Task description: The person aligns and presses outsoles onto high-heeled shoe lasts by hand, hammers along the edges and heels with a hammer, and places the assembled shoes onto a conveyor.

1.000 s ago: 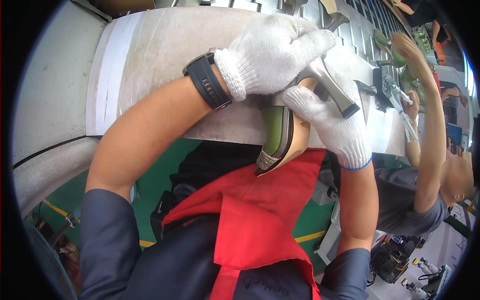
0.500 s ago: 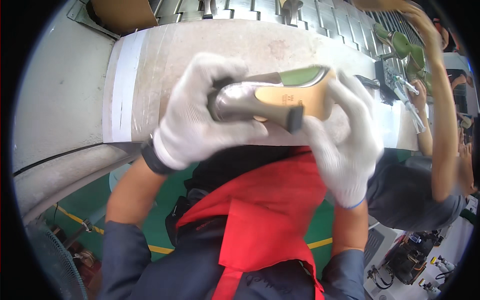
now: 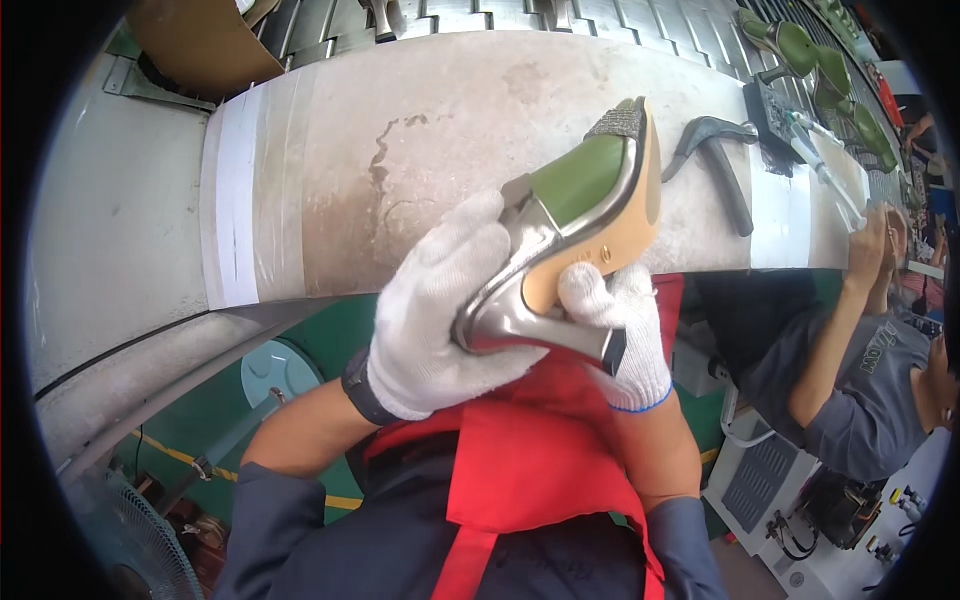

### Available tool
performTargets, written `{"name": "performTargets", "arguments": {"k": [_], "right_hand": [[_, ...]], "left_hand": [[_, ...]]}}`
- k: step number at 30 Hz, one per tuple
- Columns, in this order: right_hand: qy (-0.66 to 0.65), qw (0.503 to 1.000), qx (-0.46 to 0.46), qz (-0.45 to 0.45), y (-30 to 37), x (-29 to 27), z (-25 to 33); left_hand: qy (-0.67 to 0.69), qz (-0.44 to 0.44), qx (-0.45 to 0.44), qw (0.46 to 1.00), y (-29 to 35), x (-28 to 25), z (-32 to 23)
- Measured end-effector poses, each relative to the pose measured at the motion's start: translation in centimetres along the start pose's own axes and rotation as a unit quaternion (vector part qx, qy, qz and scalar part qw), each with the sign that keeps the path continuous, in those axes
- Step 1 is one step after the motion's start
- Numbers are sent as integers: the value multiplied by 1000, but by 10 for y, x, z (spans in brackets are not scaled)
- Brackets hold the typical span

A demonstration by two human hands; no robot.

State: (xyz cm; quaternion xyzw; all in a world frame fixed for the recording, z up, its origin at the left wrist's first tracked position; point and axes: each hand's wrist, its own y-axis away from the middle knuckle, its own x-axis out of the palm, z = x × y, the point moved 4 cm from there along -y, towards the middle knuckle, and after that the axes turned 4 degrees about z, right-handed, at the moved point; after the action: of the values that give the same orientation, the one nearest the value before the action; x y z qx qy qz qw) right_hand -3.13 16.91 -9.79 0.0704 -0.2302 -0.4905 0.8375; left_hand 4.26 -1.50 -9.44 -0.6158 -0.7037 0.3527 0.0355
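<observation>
A high-heeled shoe (image 3: 585, 185) with a green and metallic grey upper, a tan sole and a grey heel is held between my two gloved hands, its toe pointing up and to the right. My left hand (image 3: 435, 310), in a white knit glove, wraps round the back part of the shoe. On the sole beside the heel presses the thumb of my right hand (image 3: 625, 335), also gloved; its other fingers are partly hidden behind the shoe. The heel's dark tip lies in front of my right hand. To the right of the shoe, a hammer (image 3: 715, 160) rests on the worktable (image 3: 340, 180).
Behind the worktable runs a slatted metal conveyor (image 3: 650, 30) with several green shoes (image 3: 795, 45) at the right. A dark box with white-handled tools (image 3: 775, 120) stands near the table's right end. A co-worker (image 3: 840, 370) is at the right. A cardboard piece (image 3: 195, 45) is far left.
The shoe has turned, its toe swinging upward and its heel coming lower. My right hand has shifted from the toe to the sole near the heel. The co-worker's arm has drawn back.
</observation>
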Motion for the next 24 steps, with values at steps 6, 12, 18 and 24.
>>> {"name": "performTargets", "arguments": {"k": [6, 12, 18, 24], "right_hand": [[-40, 996, 33, 77, -5, -9, -1], [86, 984, 103, 116, -18, -1, 21], [92, 990, 31, 106, -25, -4, 25], [114, 981, 94, 125, -24, -9, 18]], "left_hand": [[46, 40, 22, 998, 1, -6, -1], [20, -4, -113, 993, -67, -10, 16], [202, 57, -131, 969, -76, 1, 29], [142, 107, -143, 974, -79, -1, 22]]}}
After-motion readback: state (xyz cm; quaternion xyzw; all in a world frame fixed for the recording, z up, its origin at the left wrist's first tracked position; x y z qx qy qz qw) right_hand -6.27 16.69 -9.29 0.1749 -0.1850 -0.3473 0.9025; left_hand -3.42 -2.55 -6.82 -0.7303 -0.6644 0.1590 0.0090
